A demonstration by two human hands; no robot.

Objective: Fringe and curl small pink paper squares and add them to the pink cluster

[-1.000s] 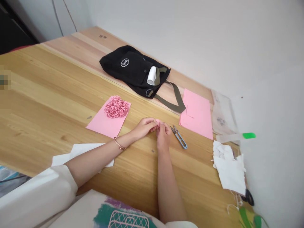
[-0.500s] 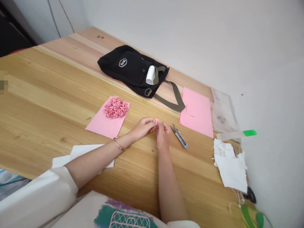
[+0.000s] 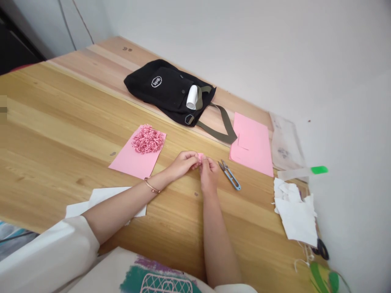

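A small piece of pink paper (image 3: 200, 156) is pinched between my two hands above the middle of the table. My left hand (image 3: 185, 162) comes in from the left, its fingers closed on the paper's left side. On the other side my right hand (image 3: 209, 173) grips the same piece, thumb and fingers pressed together. Fingers cover much of the paper, so its full shape is hidden. Blue-handled thread snips (image 3: 229, 175) lie just right of my right hand. To the left, a cluster of pink curled pieces (image 3: 148, 139) rests on a pink sheet (image 3: 134, 160).
A black bag (image 3: 168, 89) with a white roll (image 3: 192, 97) on it lies toward the wall. Pink sheets (image 3: 255, 142), torn white paper (image 3: 295, 215) and black-handled scissors (image 3: 322, 249) are at the right. White sheets (image 3: 100, 195) lie beneath my left forearm.
The fingers have shifted slightly, and a bit more of the pink paper shows between them. The whole view has moved a little; the other things lie as before.
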